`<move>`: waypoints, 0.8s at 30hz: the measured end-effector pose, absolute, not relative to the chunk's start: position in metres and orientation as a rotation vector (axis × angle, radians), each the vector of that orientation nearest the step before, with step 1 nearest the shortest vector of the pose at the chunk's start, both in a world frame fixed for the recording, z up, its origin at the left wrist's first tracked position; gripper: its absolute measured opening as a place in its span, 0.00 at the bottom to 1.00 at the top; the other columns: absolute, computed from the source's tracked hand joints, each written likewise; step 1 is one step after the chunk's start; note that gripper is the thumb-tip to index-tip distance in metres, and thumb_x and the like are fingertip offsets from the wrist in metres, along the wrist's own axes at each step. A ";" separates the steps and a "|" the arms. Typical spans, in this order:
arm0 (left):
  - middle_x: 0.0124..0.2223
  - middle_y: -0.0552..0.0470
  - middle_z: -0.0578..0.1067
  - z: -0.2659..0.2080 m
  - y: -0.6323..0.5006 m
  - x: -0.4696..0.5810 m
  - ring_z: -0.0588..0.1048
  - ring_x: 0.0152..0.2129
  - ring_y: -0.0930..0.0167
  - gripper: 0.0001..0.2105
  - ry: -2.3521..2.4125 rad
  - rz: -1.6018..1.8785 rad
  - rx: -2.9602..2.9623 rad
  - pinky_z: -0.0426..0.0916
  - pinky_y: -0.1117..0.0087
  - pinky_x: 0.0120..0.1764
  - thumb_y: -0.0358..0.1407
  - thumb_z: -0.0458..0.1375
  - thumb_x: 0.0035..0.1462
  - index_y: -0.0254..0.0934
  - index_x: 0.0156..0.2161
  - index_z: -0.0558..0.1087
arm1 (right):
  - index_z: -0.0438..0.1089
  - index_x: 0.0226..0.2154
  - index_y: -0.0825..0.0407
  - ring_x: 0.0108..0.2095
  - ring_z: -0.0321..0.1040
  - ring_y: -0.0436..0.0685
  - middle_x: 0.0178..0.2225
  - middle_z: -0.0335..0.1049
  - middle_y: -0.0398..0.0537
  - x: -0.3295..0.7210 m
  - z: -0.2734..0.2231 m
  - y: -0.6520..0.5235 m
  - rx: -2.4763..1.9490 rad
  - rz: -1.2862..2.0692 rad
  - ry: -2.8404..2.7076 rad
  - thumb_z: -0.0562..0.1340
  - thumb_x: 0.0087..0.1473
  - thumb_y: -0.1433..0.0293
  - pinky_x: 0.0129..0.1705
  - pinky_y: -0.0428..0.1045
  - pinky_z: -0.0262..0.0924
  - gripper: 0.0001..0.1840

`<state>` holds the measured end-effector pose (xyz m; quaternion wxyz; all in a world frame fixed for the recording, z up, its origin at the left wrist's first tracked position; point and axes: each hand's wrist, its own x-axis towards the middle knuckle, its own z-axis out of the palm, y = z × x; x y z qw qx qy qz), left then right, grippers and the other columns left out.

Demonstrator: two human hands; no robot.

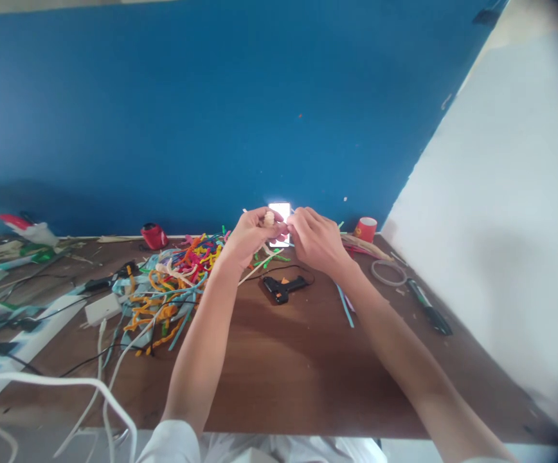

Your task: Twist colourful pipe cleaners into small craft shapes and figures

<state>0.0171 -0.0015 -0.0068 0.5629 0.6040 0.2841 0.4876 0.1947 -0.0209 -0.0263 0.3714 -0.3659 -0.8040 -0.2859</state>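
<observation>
My left hand is raised over the far middle of the table, its fingers closed around a small cream-coloured coiled piece that looks like wound pipe cleaner. Right beside it, my right hand has thumb and fingers pinched together, close to the left fingertips. What the right fingers hold is hidden or too small to name. Behind both hands glows a bright white phone-like screen, partly covered by them. Below the hands, a black glue gun with orange parts lies on the brown table.
Left of my arms spreads a tangled pile of coloured pipe cleaners. Farther left are a red can, a white power strip and loose white cables. On the right are a red paper cup, a clear ring and a dark marker-like tool.
</observation>
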 end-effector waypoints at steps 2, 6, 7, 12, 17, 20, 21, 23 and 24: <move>0.27 0.56 0.73 -0.009 0.000 0.019 0.74 0.24 0.75 0.18 0.652 1.203 1.512 0.67 0.74 0.29 0.38 0.74 0.41 0.35 0.33 0.71 | 0.62 0.35 0.49 0.34 0.61 0.57 0.32 0.68 0.49 0.193 -0.027 -0.021 -0.949 -0.616 -2.050 0.48 0.66 0.71 0.33 0.52 0.49 0.10; 0.28 0.57 0.71 -0.007 -0.003 0.020 0.71 0.25 0.74 0.10 0.798 1.374 1.919 0.66 0.73 0.30 0.37 0.68 0.51 0.37 0.33 0.71 | 0.60 0.33 0.49 0.30 0.58 0.55 0.30 0.65 0.46 0.186 -0.028 -0.021 -0.980 -0.185 -1.913 0.48 0.66 0.68 0.32 0.51 0.48 0.10; 0.28 0.57 0.72 -0.006 -0.005 0.019 0.71 0.25 0.74 0.07 0.885 1.412 2.084 0.64 0.73 0.30 0.35 0.65 0.54 0.37 0.34 0.72 | 0.59 0.32 0.49 0.29 0.56 0.54 0.28 0.63 0.45 0.183 -0.028 -0.021 -0.979 -0.025 -1.858 0.50 0.65 0.67 0.32 0.50 0.47 0.10; 0.34 0.52 0.77 -0.008 -0.007 0.012 0.73 0.33 0.71 0.11 0.975 1.376 2.865 0.62 0.71 0.35 0.25 0.50 0.63 0.38 0.39 0.74 | 0.60 0.27 0.49 0.21 0.48 0.48 0.21 0.50 0.37 0.174 -0.026 -0.021 -0.854 1.170 -1.362 0.60 0.53 0.62 0.24 0.47 0.42 0.10; 0.39 0.50 0.79 -0.011 -0.006 0.014 0.75 0.38 0.69 0.12 0.961 1.364 2.918 0.65 0.71 0.38 0.26 0.49 0.64 0.39 0.43 0.74 | 0.63 0.24 0.52 0.20 0.49 0.45 0.20 0.50 0.36 0.186 -0.017 -0.021 -0.786 1.544 -1.206 0.67 0.43 0.64 0.22 0.45 0.38 0.13; 0.43 0.51 0.79 -0.007 -0.008 0.019 0.77 0.39 0.70 0.06 1.005 1.430 2.620 0.67 0.72 0.42 0.32 0.55 0.65 0.40 0.45 0.73 | 0.67 0.27 0.53 0.20 0.52 0.46 0.20 0.55 0.36 0.192 -0.015 -0.020 -0.814 1.283 -1.331 0.68 0.47 0.61 0.22 0.46 0.41 0.13; 0.42 0.51 0.80 -0.006 -0.009 0.020 0.77 0.38 0.71 0.06 1.005 1.431 2.552 0.67 0.72 0.43 0.34 0.57 0.64 0.39 0.45 0.73 | 0.68 0.27 0.52 0.19 0.52 0.46 0.19 0.56 0.36 0.193 -0.015 -0.020 -0.825 1.193 -1.373 0.68 0.48 0.60 0.22 0.46 0.42 0.14; 0.41 0.51 0.80 -0.004 -0.010 0.021 0.77 0.37 0.71 0.05 0.973 1.409 2.497 0.68 0.73 0.43 0.35 0.58 0.63 0.39 0.44 0.73 | 0.68 0.27 0.52 0.19 0.52 0.46 0.19 0.57 0.36 0.194 -0.017 -0.018 -0.854 1.020 -1.456 0.66 0.52 0.58 0.23 0.46 0.44 0.15; 0.42 0.51 0.79 -0.003 -0.010 0.021 0.77 0.38 0.71 0.05 0.950 1.391 2.496 0.68 0.73 0.43 0.34 0.58 0.63 0.39 0.44 0.74 | 0.68 0.28 0.52 0.20 0.53 0.46 0.19 0.58 0.36 0.194 -0.019 -0.017 -0.872 0.926 -1.497 0.65 0.54 0.57 0.24 0.46 0.45 0.16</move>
